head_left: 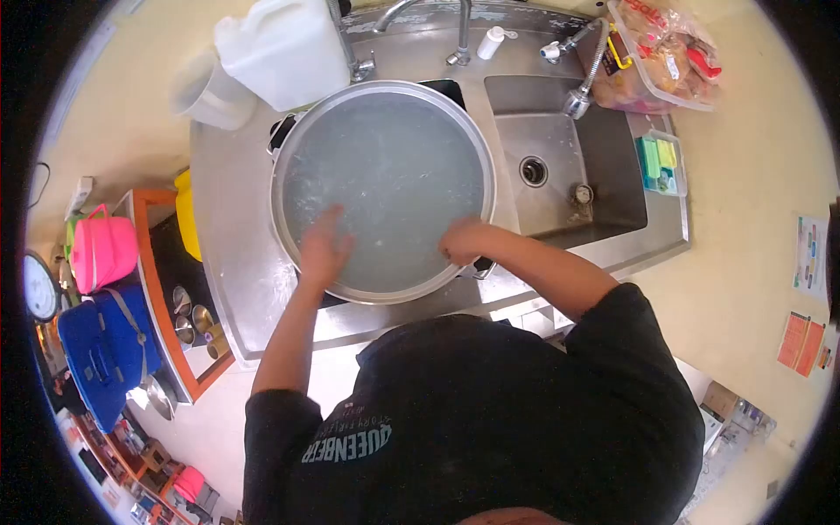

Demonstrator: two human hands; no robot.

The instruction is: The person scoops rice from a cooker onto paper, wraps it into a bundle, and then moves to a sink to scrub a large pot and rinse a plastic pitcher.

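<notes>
Stainless steel covers the counter [229, 262], where a wide round metal pan [382, 188] sits over the left basin, just left of the open sink [560, 166] with its drain. The left hand [322, 249] lies flat with fingers spread on the pan's wet inner bottom near the lower left rim, while the right hand [462, 241] is curled over the lower right rim, touching it. A white jug [284, 48] stands behind the pan, beside the faucet [459, 35].
</notes>
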